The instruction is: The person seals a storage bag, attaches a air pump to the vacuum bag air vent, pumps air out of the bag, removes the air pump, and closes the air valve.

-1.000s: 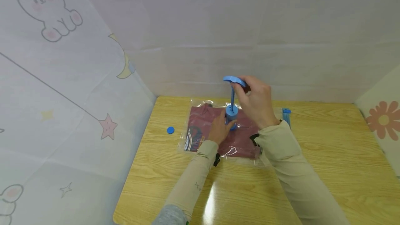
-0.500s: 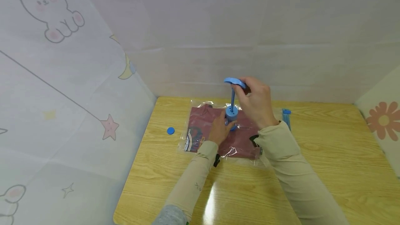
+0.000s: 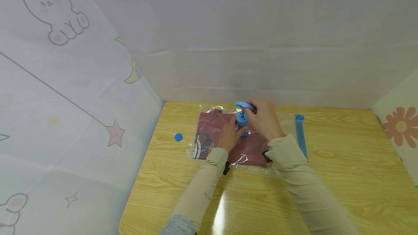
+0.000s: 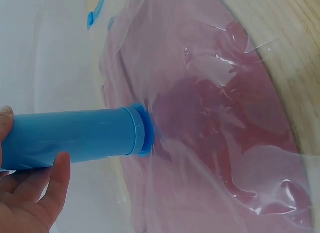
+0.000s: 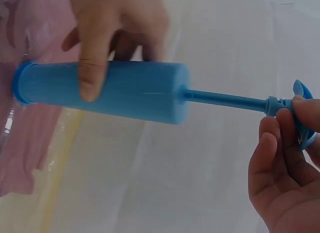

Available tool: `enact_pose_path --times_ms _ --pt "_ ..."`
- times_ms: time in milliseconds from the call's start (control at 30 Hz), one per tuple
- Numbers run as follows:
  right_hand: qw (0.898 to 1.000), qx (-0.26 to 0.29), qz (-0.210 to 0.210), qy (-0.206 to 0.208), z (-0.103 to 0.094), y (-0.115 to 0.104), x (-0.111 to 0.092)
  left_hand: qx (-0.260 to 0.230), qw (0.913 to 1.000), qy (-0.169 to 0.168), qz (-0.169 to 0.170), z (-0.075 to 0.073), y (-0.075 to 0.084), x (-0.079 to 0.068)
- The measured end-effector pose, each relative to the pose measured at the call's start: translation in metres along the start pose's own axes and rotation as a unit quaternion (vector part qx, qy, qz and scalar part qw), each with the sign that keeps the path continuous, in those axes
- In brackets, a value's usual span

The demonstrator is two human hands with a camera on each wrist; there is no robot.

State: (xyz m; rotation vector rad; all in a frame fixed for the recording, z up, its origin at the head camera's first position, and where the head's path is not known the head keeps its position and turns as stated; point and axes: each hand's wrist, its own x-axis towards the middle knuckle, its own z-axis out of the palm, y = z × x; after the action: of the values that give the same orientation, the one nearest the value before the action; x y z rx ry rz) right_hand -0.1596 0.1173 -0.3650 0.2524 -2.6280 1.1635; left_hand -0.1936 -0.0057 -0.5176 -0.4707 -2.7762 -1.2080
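Observation:
A blue hand pump [image 3: 241,119] stands upright on a clear vacuum storage bag [image 3: 235,168], its base against the bag's round blue valve [image 4: 146,130]. Inside the bag lies a folded dark red garment [image 3: 251,151] with a printed patch. My left hand [image 3: 229,133] grips the pump's barrel, thumb on one side and fingers on the other. My right hand [image 3: 265,119] holds the pump's wing-shaped handle [image 3: 244,104] from the right. Part of the rod [image 5: 225,100] shows between handle and barrel in the right wrist view.
A small round blue cap [image 3: 178,137] lies on the wooden table [image 3: 156,188], left of the bag. The bag's blue zip edge with its slider [image 3: 299,117] runs along the right. A pale wall sheet [image 3: 209,64] rises behind the table.
My right hand has moved down with the handle, and less of the rod shows above the barrel. The left hand keeps its place on the barrel.

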Motion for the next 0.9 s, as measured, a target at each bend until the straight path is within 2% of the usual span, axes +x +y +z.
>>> enact_pose_path --times_ms 133,333,733,900 --pt "1.000 -0.001 0.017 -0.023 0.007 0.011 -0.001 -0.003 0.9999 0.004 0.012 0.001 -0.002 0.000" --pt "0.999 -0.002 0.038 -0.030 0.014 0.021 -0.003 -0.002 0.9999 0.003 0.014 0.001 -0.002 0.000" --pt "0.997 -0.017 0.048 -0.053 0.023 0.036 -0.005 -0.004 0.9997 -0.001 0.022 0.002 -0.001 0.000" --pt "0.997 -0.018 0.046 -0.051 0.023 0.036 -0.004 -0.022 0.9994 0.002 0.026 -0.001 0.002 0.001"
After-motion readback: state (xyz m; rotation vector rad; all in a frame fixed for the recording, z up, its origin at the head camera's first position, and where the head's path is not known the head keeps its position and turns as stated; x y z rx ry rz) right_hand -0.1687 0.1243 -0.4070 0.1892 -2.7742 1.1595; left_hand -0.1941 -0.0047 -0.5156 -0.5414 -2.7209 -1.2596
